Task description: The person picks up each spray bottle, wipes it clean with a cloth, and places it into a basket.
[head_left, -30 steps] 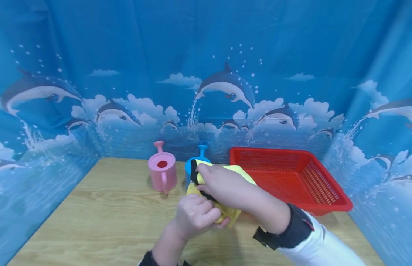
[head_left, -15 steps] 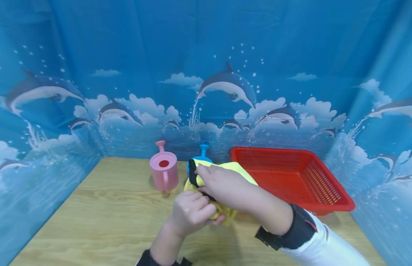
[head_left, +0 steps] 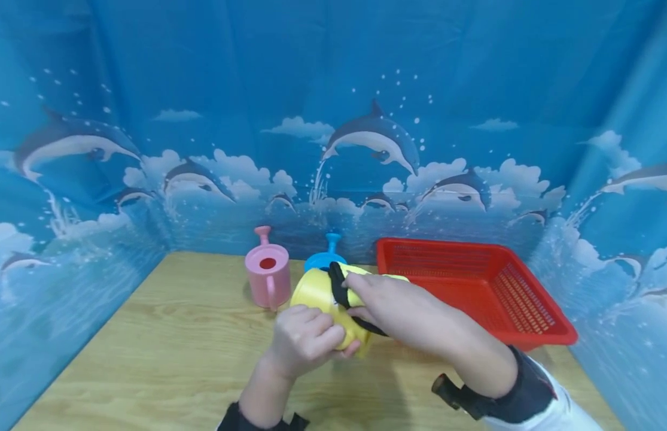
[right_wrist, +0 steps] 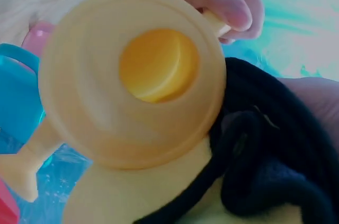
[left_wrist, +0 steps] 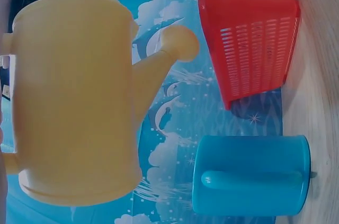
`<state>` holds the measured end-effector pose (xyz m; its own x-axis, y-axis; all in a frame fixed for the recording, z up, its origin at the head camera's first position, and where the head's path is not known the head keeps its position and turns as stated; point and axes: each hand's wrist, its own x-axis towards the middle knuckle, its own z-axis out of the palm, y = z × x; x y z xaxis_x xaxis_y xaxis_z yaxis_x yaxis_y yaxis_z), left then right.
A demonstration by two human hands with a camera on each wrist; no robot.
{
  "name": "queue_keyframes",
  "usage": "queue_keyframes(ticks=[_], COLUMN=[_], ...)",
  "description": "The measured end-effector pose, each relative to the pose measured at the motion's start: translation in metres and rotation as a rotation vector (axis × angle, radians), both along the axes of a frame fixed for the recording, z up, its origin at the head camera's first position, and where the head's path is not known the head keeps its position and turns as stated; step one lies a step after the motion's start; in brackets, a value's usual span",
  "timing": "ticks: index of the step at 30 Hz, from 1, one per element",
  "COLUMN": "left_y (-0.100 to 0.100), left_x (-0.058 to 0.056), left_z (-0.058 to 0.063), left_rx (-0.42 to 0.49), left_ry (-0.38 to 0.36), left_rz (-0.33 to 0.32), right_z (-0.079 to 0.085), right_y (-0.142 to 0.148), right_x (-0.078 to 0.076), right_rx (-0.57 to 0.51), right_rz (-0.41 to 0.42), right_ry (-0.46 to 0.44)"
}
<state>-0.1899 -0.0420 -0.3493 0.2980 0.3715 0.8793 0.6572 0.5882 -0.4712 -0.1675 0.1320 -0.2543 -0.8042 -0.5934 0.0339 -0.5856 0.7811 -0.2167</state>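
A yellow watering can (head_left: 313, 288) is held tipped on its side above the table, its handle gripped by my left hand (head_left: 305, 336). In the left wrist view, its body (left_wrist: 77, 102) and spout (left_wrist: 156, 75) show. The right wrist view looks onto its top (right_wrist: 85, 70) with the round opening. My right hand (head_left: 405, 306) grips a yellow cloth with black edging (head_left: 340, 286) and holds it against the can's side near the top. Bunched folds of the cloth (right_wrist: 270, 150) lie right at the top rim, partly hiding my right fingers.
On the wooden table (head_left: 150, 347), a pink watering can (head_left: 268, 280) stands at the back. Right of it is a blue watering can (head_left: 323, 261), partly hidden behind the yellow one. A red plastic basket (head_left: 545, 299) stands at the back right. A dolphin-printed curtain (head_left: 333, 72) surrounds the table.
My right hand and the cloth have moved to the right along the yellow watering can, so more of its side now shows. My left hand keeps its grip, shifted slightly left.
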Motion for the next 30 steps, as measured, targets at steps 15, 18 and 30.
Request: queue_keyframes(ticks=[15,18,30], left_y=[-0.002,-0.001,-0.007], left_x=[0.002,0.002,0.001], left_z=[0.005,0.004,0.01], left_rx=[0.055,0.049,0.077], left_ry=[0.017,0.01,0.037], left_rz=[0.0,-0.022,-0.043], right_z=[0.0,0.002,0.007], right_y=[-0.046,-0.054,-0.059], right_x=[-0.026,-0.029,-0.034], right_rx=[0.066,0.066,0.081], right_rz=[0.072,0.084,0.077], right_ry=[-0.037,-0.083,-0.151])
